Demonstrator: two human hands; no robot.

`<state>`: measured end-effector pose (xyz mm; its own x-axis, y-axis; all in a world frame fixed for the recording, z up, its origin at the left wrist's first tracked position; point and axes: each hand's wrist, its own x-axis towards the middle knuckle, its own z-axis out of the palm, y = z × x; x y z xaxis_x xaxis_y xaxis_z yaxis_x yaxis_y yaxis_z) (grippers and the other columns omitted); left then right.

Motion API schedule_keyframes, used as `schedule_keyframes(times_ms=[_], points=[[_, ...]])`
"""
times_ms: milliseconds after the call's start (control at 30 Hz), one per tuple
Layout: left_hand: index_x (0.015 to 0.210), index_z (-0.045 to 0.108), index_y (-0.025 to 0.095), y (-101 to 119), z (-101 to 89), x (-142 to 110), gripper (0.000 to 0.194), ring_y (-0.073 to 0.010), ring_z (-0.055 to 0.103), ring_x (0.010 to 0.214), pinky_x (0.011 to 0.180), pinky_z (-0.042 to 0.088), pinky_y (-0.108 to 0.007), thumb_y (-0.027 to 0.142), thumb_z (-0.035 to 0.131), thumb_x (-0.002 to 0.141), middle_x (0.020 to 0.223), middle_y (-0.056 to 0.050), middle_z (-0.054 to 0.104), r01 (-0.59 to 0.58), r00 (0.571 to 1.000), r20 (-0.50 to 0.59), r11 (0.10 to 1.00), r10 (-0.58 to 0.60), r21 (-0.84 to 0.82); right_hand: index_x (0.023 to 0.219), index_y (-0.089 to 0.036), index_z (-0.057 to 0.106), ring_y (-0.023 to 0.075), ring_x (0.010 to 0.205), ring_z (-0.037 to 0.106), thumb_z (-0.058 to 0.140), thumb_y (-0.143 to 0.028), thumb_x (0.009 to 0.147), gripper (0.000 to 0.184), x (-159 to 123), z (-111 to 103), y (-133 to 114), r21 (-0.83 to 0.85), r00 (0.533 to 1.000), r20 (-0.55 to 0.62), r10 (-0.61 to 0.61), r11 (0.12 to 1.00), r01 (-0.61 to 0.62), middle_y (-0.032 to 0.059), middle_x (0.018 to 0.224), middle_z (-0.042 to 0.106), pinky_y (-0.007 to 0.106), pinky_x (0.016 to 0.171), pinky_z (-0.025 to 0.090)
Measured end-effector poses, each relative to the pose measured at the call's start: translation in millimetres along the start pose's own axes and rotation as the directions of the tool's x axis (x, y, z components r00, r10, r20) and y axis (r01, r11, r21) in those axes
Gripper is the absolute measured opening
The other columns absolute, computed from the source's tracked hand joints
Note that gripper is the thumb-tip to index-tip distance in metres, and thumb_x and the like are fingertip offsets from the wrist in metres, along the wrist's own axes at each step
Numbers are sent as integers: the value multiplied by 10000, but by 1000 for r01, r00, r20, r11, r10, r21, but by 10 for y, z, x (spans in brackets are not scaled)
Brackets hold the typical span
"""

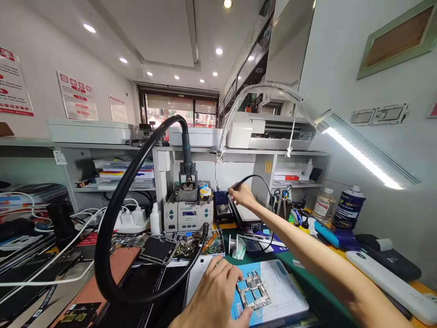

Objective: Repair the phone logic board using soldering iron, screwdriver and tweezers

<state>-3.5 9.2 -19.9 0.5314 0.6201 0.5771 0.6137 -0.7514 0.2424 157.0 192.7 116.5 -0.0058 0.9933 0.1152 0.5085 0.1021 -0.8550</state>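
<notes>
Right hand (243, 196) has its grip wrapped round a black corded tool (239, 183), left hand (218, 289) is by the circuit board (254, 289), can't tell if it's pinching.

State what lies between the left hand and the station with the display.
In the head view, small electronic parts lie between the left hand and the station; the black hose crosses there too.

This looks like a phone repair shop: electronic parts (186, 243) and a circuit board (253, 290) lie in front of a control box (188, 222), phone parts (157, 249) to its left, a work lamp (362, 151) to its right, posters (77, 96) and a street window (169, 105) beyond it.
</notes>
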Motion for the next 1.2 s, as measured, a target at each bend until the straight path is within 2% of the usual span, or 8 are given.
schedule_keyframes(times_ms=[200,367,500,767,1033,1200], points=[[1050,653,168,-104,129,-2,371,-189,669,917,909,552,-436,531,622,980,989,-32,682,-40,999,-9,999,40,12,1276,-176,655,266,1053,708,684,-343,993,329,174,153,-41,-149,999,-32,-17,989,12,96,1288,685,462,874,612],[1061,652,168,-120,143,0,392,-196,669,930,926,546,-449,549,618,976,997,-35,681,-55,998,-12,998,55,10,1276,-182,656,264,1062,704,680,-339,996,322,220,226,-45,-215,999,-43,-15,977,6,100,1300,680,461,883,609],[1060,651,169,-134,144,-11,398,-197,669,934,930,544,-453,556,618,974,993,-34,680,-65,998,-17,998,65,11,1288,-192,650,264,1065,703,678,-337,998,326,241,263,-47,-228,1000,-27,7,974,-13,96,1310,676,464,881,611],[981,660,167,-227,313,-13,306,-172,677,864,912,559,-432,471,625,998,900,-6,681,-79,996,-25,994,81,68,1264,-185,664,268,1053,708,665,-348,1005,306,351,278,-56,-173,999,24,42,984,-38,83,1285,687,457,876,611],[1039,651,169,-73,60,12,345,-190,668,915,933,544,-450,509,621,987,957,-22,676,-43,999,-15,999,43,-9,1302,-191,636,250,1025,714,669,-350,1003,340,173,187,161,-128,997,60,57,991,-49,94,1281,686,453,850,620],[1054,641,176,-6,-15,12,430,-197,656,918,925,535,-451,595,601,963,974,-32,667,-48,999,1,998,48,-34,1284,-191,650,261,1042,709,670,-352,1002,325,-75,123,290,-198,976,196,94,979,-54,88,1286,685,458,867,614]])
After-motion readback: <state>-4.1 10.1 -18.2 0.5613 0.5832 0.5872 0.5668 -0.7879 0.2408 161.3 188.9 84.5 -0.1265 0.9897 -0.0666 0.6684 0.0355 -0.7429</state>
